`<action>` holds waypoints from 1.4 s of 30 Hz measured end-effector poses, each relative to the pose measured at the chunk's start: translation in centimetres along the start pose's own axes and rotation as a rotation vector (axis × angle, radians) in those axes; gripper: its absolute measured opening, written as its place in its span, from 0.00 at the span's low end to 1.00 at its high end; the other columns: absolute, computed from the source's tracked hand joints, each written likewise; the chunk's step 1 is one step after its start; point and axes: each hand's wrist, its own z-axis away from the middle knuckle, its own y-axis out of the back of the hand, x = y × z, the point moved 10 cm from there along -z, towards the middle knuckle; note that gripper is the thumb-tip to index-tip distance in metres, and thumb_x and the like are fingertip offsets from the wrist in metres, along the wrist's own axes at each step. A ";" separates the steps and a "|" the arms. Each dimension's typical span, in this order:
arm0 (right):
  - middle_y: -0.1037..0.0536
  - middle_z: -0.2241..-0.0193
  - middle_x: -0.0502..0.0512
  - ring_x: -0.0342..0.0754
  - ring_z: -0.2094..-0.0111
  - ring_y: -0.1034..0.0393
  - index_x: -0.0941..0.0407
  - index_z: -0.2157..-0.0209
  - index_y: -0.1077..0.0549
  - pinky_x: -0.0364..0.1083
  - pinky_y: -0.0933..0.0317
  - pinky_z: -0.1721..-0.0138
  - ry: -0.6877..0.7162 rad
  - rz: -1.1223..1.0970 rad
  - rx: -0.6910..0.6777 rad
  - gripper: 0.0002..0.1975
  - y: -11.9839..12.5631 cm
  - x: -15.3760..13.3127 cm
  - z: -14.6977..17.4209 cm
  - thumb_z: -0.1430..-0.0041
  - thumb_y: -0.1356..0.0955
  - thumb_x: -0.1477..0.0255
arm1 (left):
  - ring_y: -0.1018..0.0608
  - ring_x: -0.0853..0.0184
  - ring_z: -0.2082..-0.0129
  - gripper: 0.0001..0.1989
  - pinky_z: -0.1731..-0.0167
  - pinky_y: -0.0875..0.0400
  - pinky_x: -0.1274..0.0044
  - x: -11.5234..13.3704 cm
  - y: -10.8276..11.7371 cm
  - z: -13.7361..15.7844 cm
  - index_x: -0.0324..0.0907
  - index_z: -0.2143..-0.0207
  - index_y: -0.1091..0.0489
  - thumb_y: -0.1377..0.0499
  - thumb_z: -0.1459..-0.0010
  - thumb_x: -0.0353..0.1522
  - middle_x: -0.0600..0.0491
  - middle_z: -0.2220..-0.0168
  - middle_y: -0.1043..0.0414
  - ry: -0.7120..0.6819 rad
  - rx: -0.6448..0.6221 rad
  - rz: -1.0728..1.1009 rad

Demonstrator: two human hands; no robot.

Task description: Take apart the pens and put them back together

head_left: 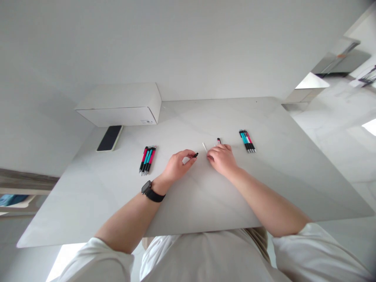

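Note:
My left hand (179,163), with a black watch on the wrist, pinches a small black pen part (195,155) between thumb and fingertips. Just across from it, my right hand (221,157) rests low over the table with fingers curled. Its thumb and forefinger close on the lower end of a thin white pen refill (205,146). Behind the right knuckles a black-and-red pen piece (219,140) pokes out, its rest hidden by the hand. Pink and teal pens (147,160) lie side by side left of my hands; another row of pens (247,141) lies to the right.
A white box (117,116) stands against the wall at the back left of the white table (282,184). In front of the box lies a dark-screened phone (109,138). The table's near edge is close to my body.

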 end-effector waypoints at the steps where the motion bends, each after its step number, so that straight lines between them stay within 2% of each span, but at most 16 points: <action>1: 0.16 0.58 0.56 0.57 0.50 0.30 0.52 0.60 0.19 0.55 0.49 0.44 0.001 0.004 -0.016 0.07 0.0 -0.1 0.0 0.33 0.31 0.73 | 0.18 0.61 0.53 0.12 0.53 0.25 0.72 0.0 0.0 0.0 0.45 0.52 0.24 0.40 0.33 0.40 0.51 0.55 0.18 -0.001 0.000 0.002; 6: 0.18 0.59 0.60 0.57 0.52 0.27 0.53 0.50 0.24 0.53 0.46 0.51 -0.065 0.080 -0.082 0.13 0.1 -0.2 0.3 0.34 0.34 0.78 | 0.18 0.62 0.54 0.11 0.51 0.25 0.71 0.1 0.0 -0.1 0.45 0.52 0.24 0.39 0.34 0.39 0.51 0.55 0.18 -0.018 0.001 0.010; 12: 0.20 0.57 0.65 0.59 0.55 0.26 0.58 0.52 0.26 0.54 0.44 0.54 -0.108 0.167 -0.198 0.12 -0.5 -0.2 0.9 0.37 0.33 0.79 | 0.17 0.62 0.54 0.12 0.51 0.25 0.71 -0.1 0.1 -0.1 0.46 0.52 0.24 0.39 0.34 0.40 0.52 0.55 0.18 -0.014 0.002 0.004; 17: 0.23 0.55 0.64 0.58 0.52 0.28 0.56 0.51 0.26 0.52 0.41 0.53 -0.094 0.106 -0.149 0.12 -0.2 0.3 0.8 0.36 0.33 0.77 | 0.18 0.61 0.54 0.12 0.51 0.25 0.71 -0.2 0.1 -0.1 0.46 0.52 0.24 0.40 0.33 0.40 0.51 0.55 0.18 -0.010 0.004 -0.001; 21: 0.24 0.56 0.61 0.57 0.51 0.29 0.54 0.54 0.25 0.52 0.39 0.51 -0.073 0.028 -0.066 0.11 0.3 0.8 0.6 0.35 0.35 0.77 | 0.18 0.61 0.54 0.12 0.50 0.25 0.70 -0.4 0.1 -0.1 0.45 0.52 0.24 0.40 0.33 0.40 0.50 0.55 0.18 -0.003 -0.002 -0.002; 24: 0.24 0.58 0.59 0.55 0.54 0.29 0.54 0.58 0.26 0.51 0.38 0.51 -0.072 -0.120 0.034 0.07 1.3 1.1 0.4 0.35 0.35 0.76 | 0.18 0.61 0.53 0.12 0.51 0.25 0.71 -0.4 0.0 -0.1 0.46 0.52 0.24 0.40 0.33 0.40 0.51 0.54 0.18 0.001 -0.013 0.001; 28: 0.23 0.59 0.56 0.51 0.58 0.27 0.53 0.60 0.28 0.50 0.35 0.52 -0.112 -0.506 0.189 0.04 3.0 1.9 0.3 0.32 0.34 0.70 | 0.18 0.61 0.54 0.13 0.56 0.25 0.73 -0.4 -0.2 -0.1 0.46 0.51 0.24 0.41 0.33 0.41 0.51 0.54 0.18 0.009 -0.033 -0.004; 32: 0.21 0.61 0.54 0.50 0.59 0.25 0.52 0.57 0.28 0.48 0.32 0.57 -0.199 -1.031 0.177 0.11 2.3 2.6 0.2 0.32 0.33 0.59 | 0.18 0.61 0.54 0.14 0.54 0.25 0.72 -0.3 -0.4 -0.1 0.46 0.51 0.24 0.41 0.33 0.42 0.50 0.54 0.18 0.004 -0.048 -0.003; 34: 0.20 0.63 0.54 0.50 0.59 0.25 0.52 0.57 0.28 0.48 0.32 0.57 -0.214 -1.208 0.165 0.14 1.8 2.3 0.2 0.33 0.31 0.56 | 0.18 0.60 0.54 0.14 0.54 0.24 0.72 -0.2 -0.4 -0.1 0.46 0.51 0.23 0.41 0.33 0.42 0.50 0.55 0.18 0.001 -0.055 0.001; 42: 0.23 0.64 0.54 0.49 0.61 0.27 0.52 0.60 0.26 0.48 0.31 0.60 -0.205 -1.362 0.163 0.16 0.9 1.0 0.2 0.37 0.28 0.53 | 0.18 0.60 0.54 0.14 0.58 0.23 0.73 0.0 -0.7 -0.1 0.46 0.52 0.23 0.41 0.34 0.42 0.50 0.55 0.18 0.001 -0.075 0.020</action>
